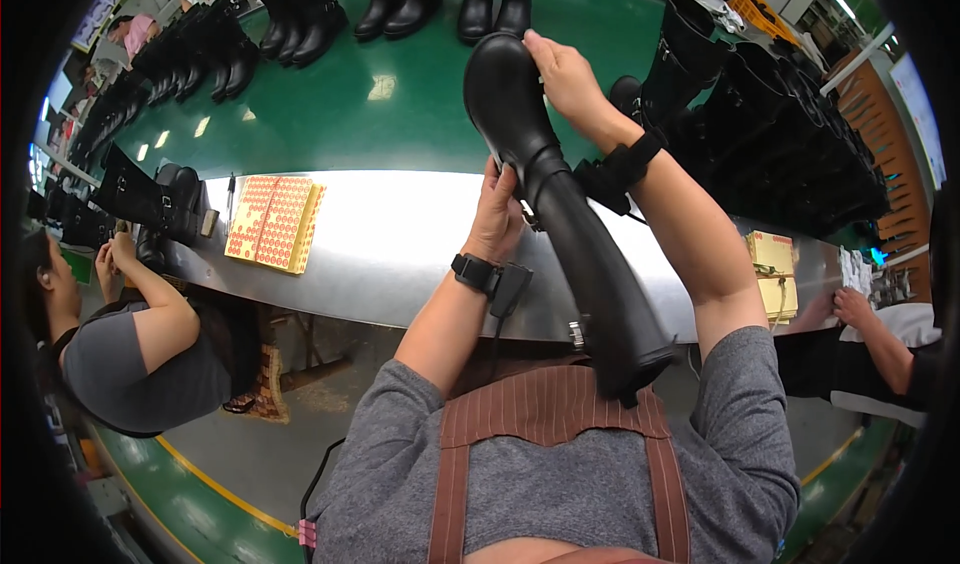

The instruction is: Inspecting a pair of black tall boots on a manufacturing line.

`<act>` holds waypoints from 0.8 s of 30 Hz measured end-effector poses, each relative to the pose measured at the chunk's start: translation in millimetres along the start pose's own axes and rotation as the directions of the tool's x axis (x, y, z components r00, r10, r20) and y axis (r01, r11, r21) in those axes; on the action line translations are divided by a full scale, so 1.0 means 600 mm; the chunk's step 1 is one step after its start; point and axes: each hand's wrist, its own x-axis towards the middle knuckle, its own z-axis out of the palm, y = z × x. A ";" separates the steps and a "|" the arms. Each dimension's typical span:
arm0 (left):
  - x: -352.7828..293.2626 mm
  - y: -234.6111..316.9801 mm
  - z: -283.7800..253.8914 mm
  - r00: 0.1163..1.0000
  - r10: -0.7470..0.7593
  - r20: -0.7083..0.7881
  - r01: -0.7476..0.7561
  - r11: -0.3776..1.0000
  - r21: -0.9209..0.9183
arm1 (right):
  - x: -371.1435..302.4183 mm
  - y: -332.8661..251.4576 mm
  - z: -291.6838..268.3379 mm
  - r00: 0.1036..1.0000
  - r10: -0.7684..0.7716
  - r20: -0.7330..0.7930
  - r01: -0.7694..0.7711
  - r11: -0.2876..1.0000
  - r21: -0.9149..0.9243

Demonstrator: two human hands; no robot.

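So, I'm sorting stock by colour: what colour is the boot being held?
Black, plain and slightly glossy; the boot shows best in the head view.

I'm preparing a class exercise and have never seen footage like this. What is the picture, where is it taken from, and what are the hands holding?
No machine here: a camera on a person's head looks down at their own two bare hands. The wide lens bends the edges. The left hand grips a tall black boot at the ankle; the right hand rests on its toe. Below is a steel bench with a stack of sticker sheets on it, and beyond that a green belt with more boots. Other workers sit on either side.
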 end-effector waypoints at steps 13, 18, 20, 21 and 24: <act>-0.008 0.013 0.002 0.912 -0.239 0.334 0.268 0.963 -0.043 | -0.033 0.051 -0.015 0.993 0.066 0.099 -0.081 0.984 0.157; 0.058 0.031 -0.046 0.925 -0.376 0.055 0.334 0.873 0.355 | -0.079 0.052 -0.006 0.852 0.268 0.449 -0.408 0.878 0.250; 0.067 -0.030 -0.074 0.971 -0.239 0.015 0.239 0.968 -0.081 | -0.095 0.108 -0.015 0.906 0.157 0.393 -0.295 0.901 0.319; 0.029 -0.013 -0.013 0.998 -0.040 -0.056 0.048 0.986 0.161 | -0.108 0.107 -0.011 0.916 0.053 0.398 -0.271 0.814 0.514; 0.010 0.005 0.004 0.997 -0.078 -0.008 0.078 0.996 0.050 | -0.141 0.049 -0.022 0.939 -0.047 0.340 -0.101 0.909 0.404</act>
